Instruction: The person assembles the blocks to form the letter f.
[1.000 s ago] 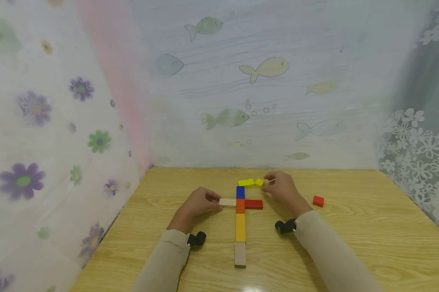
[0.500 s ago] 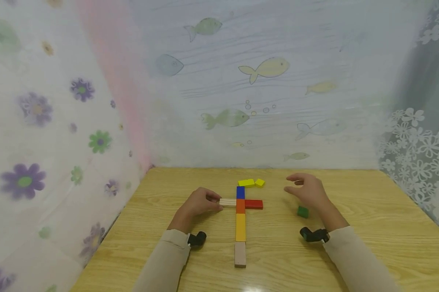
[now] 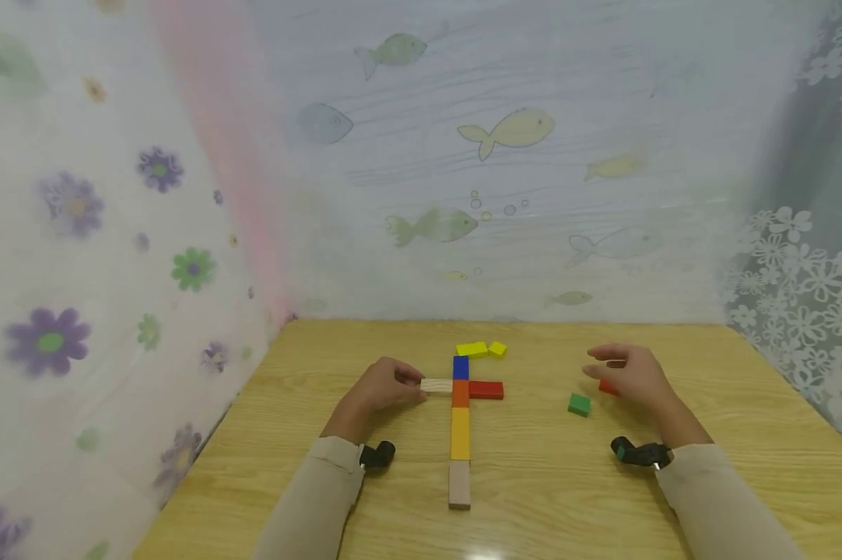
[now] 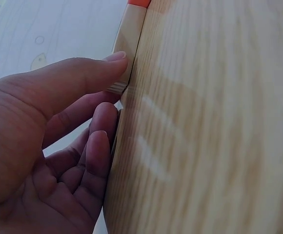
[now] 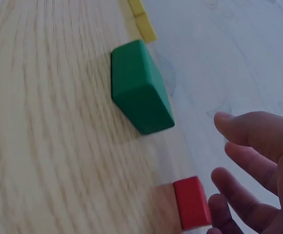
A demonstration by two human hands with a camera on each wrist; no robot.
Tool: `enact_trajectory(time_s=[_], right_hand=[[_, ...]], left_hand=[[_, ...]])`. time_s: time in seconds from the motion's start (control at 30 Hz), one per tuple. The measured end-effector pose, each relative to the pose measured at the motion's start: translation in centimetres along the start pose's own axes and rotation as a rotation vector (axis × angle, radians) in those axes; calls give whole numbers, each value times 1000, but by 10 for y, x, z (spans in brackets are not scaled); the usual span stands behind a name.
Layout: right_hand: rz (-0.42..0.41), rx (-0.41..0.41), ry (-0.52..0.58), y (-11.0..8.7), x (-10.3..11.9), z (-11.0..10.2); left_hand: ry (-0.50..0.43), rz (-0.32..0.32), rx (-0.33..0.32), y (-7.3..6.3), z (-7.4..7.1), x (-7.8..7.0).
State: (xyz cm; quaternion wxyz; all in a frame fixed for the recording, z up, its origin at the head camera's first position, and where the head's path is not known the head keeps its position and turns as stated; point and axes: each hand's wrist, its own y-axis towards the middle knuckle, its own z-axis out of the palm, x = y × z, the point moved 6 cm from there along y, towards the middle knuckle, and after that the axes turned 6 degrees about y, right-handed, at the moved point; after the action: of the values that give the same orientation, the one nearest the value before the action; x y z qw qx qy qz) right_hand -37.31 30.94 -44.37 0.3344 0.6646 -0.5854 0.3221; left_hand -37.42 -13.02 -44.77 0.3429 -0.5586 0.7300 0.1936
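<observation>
My left hand [image 3: 386,386] pinches the outer end of a pale wooden block [image 3: 436,387] between thumb and index finger; the left wrist view shows the thumb on the block [image 4: 130,36]. That block lies flat against an orange-red block [image 3: 460,394], opposite a longer red block [image 3: 486,390]. My right hand [image 3: 631,377] hovers at the right with fingers spread apart and nothing between them. Partly hidden under it is a small red block [image 3: 607,386], seen beside the fingertips [image 5: 222,175] in the right wrist view. A green block [image 3: 579,404] lies just left of it.
A column of blocks runs up the wooden table [image 3: 267,498]: a brownish one [image 3: 459,484], an orange-yellow one [image 3: 460,434], the orange-red one and a blue one [image 3: 461,368]. Two yellow blocks [image 3: 472,350] lie at its top. Patterned sheets stand behind and at left.
My right hand has moved right, away from the yellow blocks, past the green block to over the small red block. My left hand stays on the wooden block.
</observation>
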Motion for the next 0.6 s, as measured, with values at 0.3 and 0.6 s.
enact_trajectory(time_s=[0.3,0.6], right_hand=[[62,56,64,-6,-18,-4],[38,45,99,-10,-30,-9]], left_hand=[[8,-13,9,-2,2,2],[14,-25,16,-2,4,1]])
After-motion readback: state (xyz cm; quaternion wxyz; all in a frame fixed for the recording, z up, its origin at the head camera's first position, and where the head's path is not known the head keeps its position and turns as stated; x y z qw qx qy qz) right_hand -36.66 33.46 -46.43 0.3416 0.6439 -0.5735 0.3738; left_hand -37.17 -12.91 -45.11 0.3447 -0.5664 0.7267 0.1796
